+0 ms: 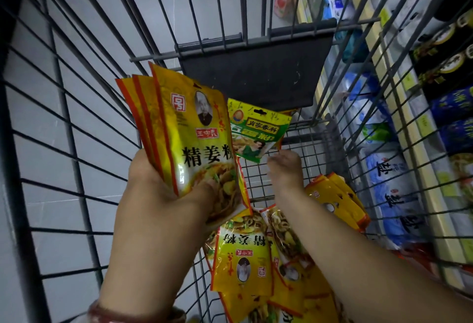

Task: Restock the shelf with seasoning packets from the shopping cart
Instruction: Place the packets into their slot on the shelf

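My left hand [163, 192] grips a fanned stack of yellow seasoning packets [189, 138] upright above the wire shopping cart [76, 123]. My right hand [285, 169] reaches down into the cart and pinches the lower corner of a green seasoning packet [258, 130], which is tilted just behind the yellow stack. More yellow packets [243, 253] lie loose on the cart floor under both forearms, and another few yellow packets [337, 200] lean against the cart's right wall.
A dark folded child-seat flap [256, 72] stands at the cart's far end. Beyond the cart's right side runs the shelf [422, 159] stocked with white-and-blue bags [394, 187] and dark boxes [445, 61]. Grey floor tiles show to the left.
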